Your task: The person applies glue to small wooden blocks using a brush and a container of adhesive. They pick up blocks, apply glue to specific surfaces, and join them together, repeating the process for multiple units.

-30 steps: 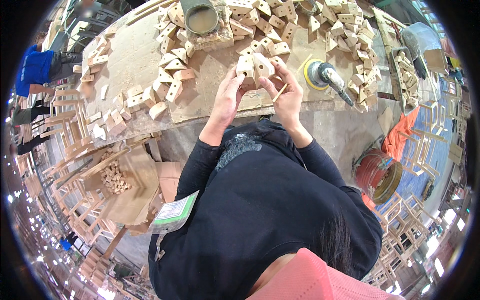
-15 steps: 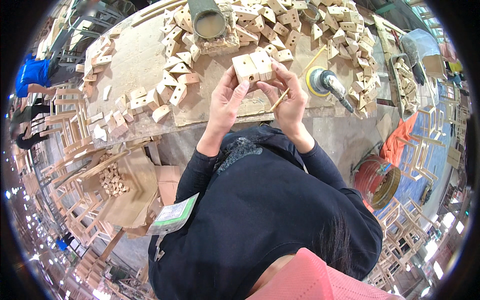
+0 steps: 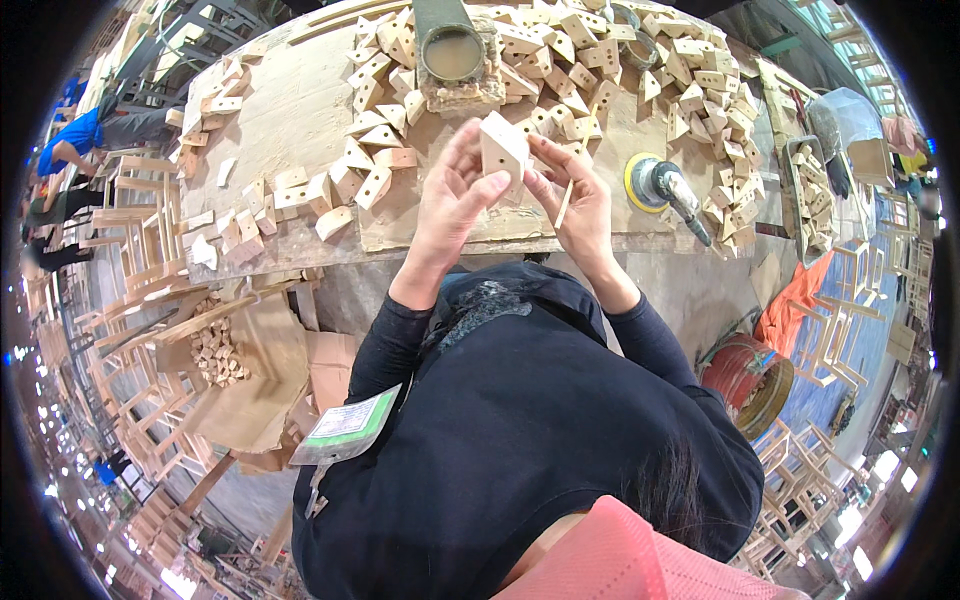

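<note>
Above the near part of the workbench [image 3: 290, 252], my left hand [image 3: 447, 210] grips a pale wooden block [image 3: 502, 147] with small drilled holes and a slanted face. Its thumb presses the block's lower front, and the fingers go behind it. My right hand [image 3: 584, 208] pinches a thin wooden stick [image 3: 564, 203] that slants up past the fingers. The fingertips of that hand are at the block's right edge; whether they press on it I cannot tell. Beyond the hands, loose drilled blocks [image 3: 372, 187] lie about the bench.
An orbital sander [image 3: 660, 184] with a yellow pad rests right of my hands. A grey duct [image 3: 452, 52] stands at the back among piled blocks. At right are a tray of blocks [image 3: 808, 195] and a red drum [image 3: 745, 375]; at lower left, a cardboard box [image 3: 255, 385] holds small offcuts.
The block in my left hand has been turned: two adjoining light faces showed before, now one slanted face. The stick in my right hand stands steeper. The whole view has shifted slightly.
</note>
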The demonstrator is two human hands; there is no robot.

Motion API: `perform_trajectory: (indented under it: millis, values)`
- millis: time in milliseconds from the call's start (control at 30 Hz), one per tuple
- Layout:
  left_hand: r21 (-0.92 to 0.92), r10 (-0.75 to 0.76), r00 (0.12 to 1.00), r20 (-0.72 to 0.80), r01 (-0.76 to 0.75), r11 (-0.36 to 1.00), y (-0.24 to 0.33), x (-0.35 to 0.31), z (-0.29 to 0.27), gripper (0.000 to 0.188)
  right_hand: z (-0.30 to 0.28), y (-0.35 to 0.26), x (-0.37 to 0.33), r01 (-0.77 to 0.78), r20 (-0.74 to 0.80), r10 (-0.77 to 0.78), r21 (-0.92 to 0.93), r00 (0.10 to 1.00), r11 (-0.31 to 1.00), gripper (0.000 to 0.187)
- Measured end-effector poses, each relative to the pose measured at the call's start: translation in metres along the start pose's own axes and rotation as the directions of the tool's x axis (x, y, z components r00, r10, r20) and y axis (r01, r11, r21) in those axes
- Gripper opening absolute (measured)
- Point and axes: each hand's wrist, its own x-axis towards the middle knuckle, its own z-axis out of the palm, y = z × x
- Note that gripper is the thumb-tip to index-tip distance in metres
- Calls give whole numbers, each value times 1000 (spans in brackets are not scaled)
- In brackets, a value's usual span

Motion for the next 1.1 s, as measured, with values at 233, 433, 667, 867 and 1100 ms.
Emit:
perform_trajectory:
  millis: [233,433,667,867,1100]
  values:
    - [804,546,836,-54,-288,521,19,-5,-7,116,-6,-17,22,65,-77,-55,133,996,989,43]
    - [884,621,784,-11,-282,372,28,-12,-15,114,-8,-18,35,56,-48,-48,162,998,985,69]
    - [907,623,782,0,-263,330,33,-16,-20,117,-7,-22,34,23,-104,-8,135,995,991,46]
    - [808,581,811,-69,-296,509,37,-17,-20,104,-5,-29,33,43,-142,-23,145,990,988,33]
    - [-336,-66,987,-145,13,942,33,-19,-55,67,-3,-30,65,33,-60,-27,113,998,993,20]
